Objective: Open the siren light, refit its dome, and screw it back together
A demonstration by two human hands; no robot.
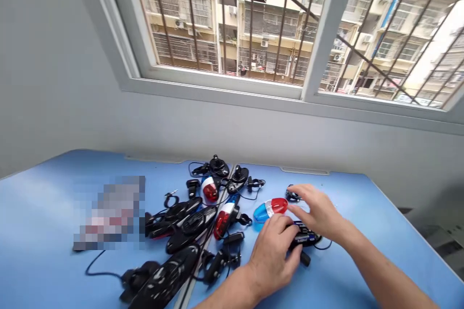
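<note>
My left hand (273, 253) grips the near left side of a black bike siren base (308, 235), its thumb and fingers around the edge. The base lies with its inside up and what look like batteries or parts showing in it. Just over its far side is my right hand (317, 210), fingers apart, nothing visibly held. A light cover (270, 209), red, white and blue, lies left of the base. Beyond the right fingertips is a small black part with a cable (293, 195), partly hidden. A short black cylinder (305, 258) pokes out below the base.
Several bike siren lights with clamps and cables crowd the middle left, among them a red, white and blue one (225, 219) and a black one (168, 277). A blurred-out flat item (112, 215) lies farther left on the blue table (39, 203). A barred window (232, 82) is behind.
</note>
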